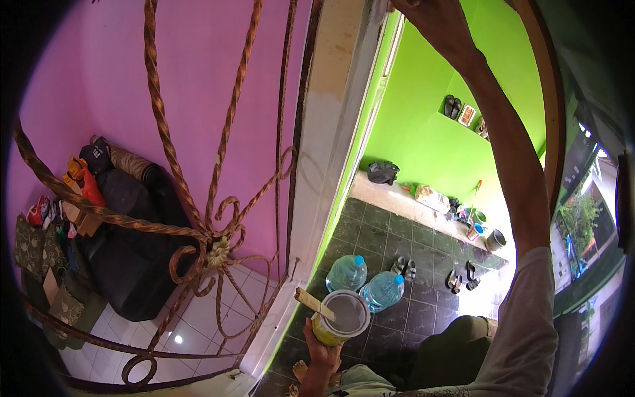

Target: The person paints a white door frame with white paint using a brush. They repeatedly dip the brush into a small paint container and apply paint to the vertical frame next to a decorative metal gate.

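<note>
My left hand (323, 351) grips an open paint can (317, 329) from below and the side. The can has a yellow outside and a pale metal rim, with light grey paint (347, 313) inside. Across its left rim lies a flat wooden stick (314, 304), or perhaps a brush handle. My right arm stretches up to the top of the view, where my right hand (433, 20) is beside the white door frame (337, 152). The upper edge cuts off most of its fingers, and whatever they hold is hidden.
To the left, a twisted iron grille (218, 251) fronts a pink-walled room with a black sofa (132, 251). Two large blue water bottles (383, 290) and several sandals (454, 281) stand on dark tiles. Bags and buckets (495, 240) line a ledge by the green wall (423, 152).
</note>
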The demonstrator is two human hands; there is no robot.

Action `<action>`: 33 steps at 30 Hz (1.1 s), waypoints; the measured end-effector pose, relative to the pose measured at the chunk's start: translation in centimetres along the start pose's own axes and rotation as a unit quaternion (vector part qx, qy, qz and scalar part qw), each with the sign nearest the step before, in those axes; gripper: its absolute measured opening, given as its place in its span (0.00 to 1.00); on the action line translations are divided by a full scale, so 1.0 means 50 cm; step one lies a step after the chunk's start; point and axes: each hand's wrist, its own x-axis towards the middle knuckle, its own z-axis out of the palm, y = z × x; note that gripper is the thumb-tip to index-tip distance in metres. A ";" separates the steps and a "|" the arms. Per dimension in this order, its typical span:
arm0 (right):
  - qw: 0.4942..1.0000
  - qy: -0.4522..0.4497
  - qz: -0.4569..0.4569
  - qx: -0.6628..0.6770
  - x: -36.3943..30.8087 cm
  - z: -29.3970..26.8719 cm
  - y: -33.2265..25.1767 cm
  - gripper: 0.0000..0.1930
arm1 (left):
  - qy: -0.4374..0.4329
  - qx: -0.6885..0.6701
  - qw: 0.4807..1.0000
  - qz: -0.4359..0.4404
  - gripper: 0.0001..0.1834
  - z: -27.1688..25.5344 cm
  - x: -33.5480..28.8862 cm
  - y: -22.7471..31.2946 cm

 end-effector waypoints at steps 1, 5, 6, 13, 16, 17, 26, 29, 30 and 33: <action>0.997 0.043 -0.042 -0.057 0.001 0.002 0.000 0.09 | 0.003 0.004 1.000 0.001 0.40 0.002 -0.001 0.001; 0.996 0.021 -0.050 -0.067 -0.054 0.027 0.010 0.14 | 0.012 0.004 1.000 -0.001 0.39 0.002 -0.003 0.002; 0.992 -0.064 0.005 -0.110 -0.076 0.041 0.008 0.16 | 0.014 0.005 1.000 -0.002 0.39 0.004 -0.004 0.002; 0.968 -0.183 0.081 0.154 -0.138 0.049 -0.055 0.12 | -0.007 0.002 1.000 -0.007 0.38 0.000 -0.010 0.009; 0.977 -0.146 0.032 0.150 -0.085 0.054 0.009 0.12 | -0.002 -0.004 1.000 -0.007 0.37 0.007 -0.010 0.010; 0.991 -0.097 -0.083 -0.025 -0.060 0.055 0.068 0.13 | -0.003 0.002 1.000 -0.007 0.37 0.012 -0.011 0.010; 0.997 0.011 0.042 0.061 -0.075 0.031 0.052 0.14 | -0.015 0.021 1.000 0.000 0.40 0.011 -0.003 0.000; 0.999 -0.007 0.009 0.045 -0.143 0.027 0.016 0.13 | -0.012 0.019 1.000 -0.002 0.40 0.014 -0.004 0.001; 0.997 -0.022 0.029 0.067 -0.157 0.025 0.006 0.13 | -0.010 0.016 1.000 0.000 0.40 0.010 -0.003 0.001; 0.988 -0.043 0.071 0.129 -0.162 0.007 -0.016 0.10 | -0.010 0.019 1.000 0.003 0.40 0.006 -0.005 0.003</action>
